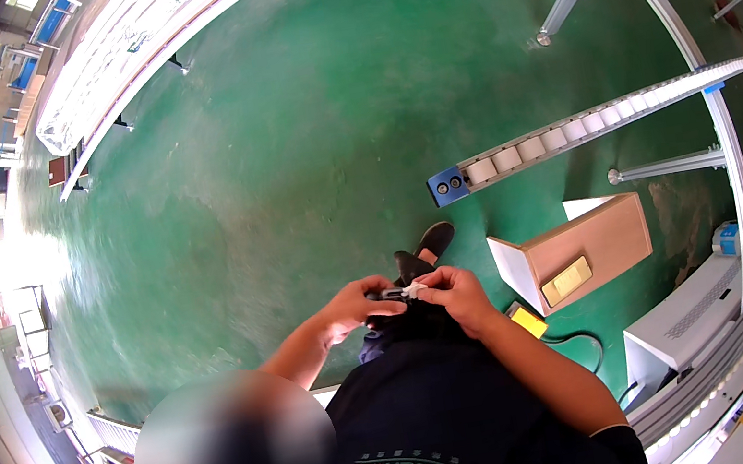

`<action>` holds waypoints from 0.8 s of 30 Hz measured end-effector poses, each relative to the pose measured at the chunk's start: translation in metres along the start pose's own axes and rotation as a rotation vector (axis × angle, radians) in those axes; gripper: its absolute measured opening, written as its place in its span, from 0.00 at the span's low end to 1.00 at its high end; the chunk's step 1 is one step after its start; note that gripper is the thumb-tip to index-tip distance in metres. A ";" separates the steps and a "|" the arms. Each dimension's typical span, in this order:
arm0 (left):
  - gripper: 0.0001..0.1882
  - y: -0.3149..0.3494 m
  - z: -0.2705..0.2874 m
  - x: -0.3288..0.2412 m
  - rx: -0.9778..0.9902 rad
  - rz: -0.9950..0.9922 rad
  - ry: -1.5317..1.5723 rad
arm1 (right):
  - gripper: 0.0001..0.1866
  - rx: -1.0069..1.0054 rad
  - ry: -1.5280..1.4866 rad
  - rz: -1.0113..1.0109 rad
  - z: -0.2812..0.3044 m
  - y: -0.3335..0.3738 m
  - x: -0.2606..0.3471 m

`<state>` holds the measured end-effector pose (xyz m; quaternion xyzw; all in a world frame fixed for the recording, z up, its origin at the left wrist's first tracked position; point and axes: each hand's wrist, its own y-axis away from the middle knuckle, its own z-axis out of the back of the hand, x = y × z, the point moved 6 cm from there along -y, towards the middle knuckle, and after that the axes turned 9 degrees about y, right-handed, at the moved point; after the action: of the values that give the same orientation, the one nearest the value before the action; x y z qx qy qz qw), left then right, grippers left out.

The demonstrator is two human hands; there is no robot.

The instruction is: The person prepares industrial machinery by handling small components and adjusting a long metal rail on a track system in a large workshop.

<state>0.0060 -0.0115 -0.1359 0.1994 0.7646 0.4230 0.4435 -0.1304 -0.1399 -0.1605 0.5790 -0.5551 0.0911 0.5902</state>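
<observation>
Close together in front of my body, both hands are closed around small parts. My left hand [359, 306] grips a small dark and silver piece [388, 295] between thumb and fingers; its exact kind is too small to make out. From the other side, my right hand [455, 295] pinches a small white piece [414, 291] at the end of the dark one. The two pieces appear to meet between my fingertips, but whether they are joined I cannot tell. My dark-shod foot [436, 239] shows on the floor just beyond the hands.
Right of my hands stands a cardboard box [601, 239] with a flat yellowish rectangular object [567, 281] on it. A yellow block [527, 320] lies nearer me. Beyond, a narrow roller conveyor [552, 141] runs to a metal frame [726, 166]. A long table [115, 83] stands far left.
</observation>
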 end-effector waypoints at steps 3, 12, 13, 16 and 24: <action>0.20 0.000 0.016 0.008 0.067 0.006 0.162 | 0.06 0.008 0.284 0.104 -0.004 -0.001 0.013; 0.21 -0.026 0.002 0.024 0.005 0.036 0.120 | 0.03 0.141 1.476 0.232 -0.021 -0.026 0.014; 0.22 -0.028 0.001 0.024 -0.022 0.006 0.103 | 0.03 0.159 1.573 0.177 -0.019 -0.025 0.011; 0.21 -0.031 0.006 0.022 -0.078 -0.038 0.158 | 0.06 0.282 1.641 0.054 -0.014 -0.023 0.013; 0.18 -0.034 0.011 0.006 -0.128 -0.093 0.279 | 0.12 0.523 1.756 -0.203 -0.016 -0.014 0.033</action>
<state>0.0141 -0.0213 -0.1695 0.0742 0.7987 0.4735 0.3638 -0.0996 -0.1494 -0.1391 0.4629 0.1836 0.5682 0.6551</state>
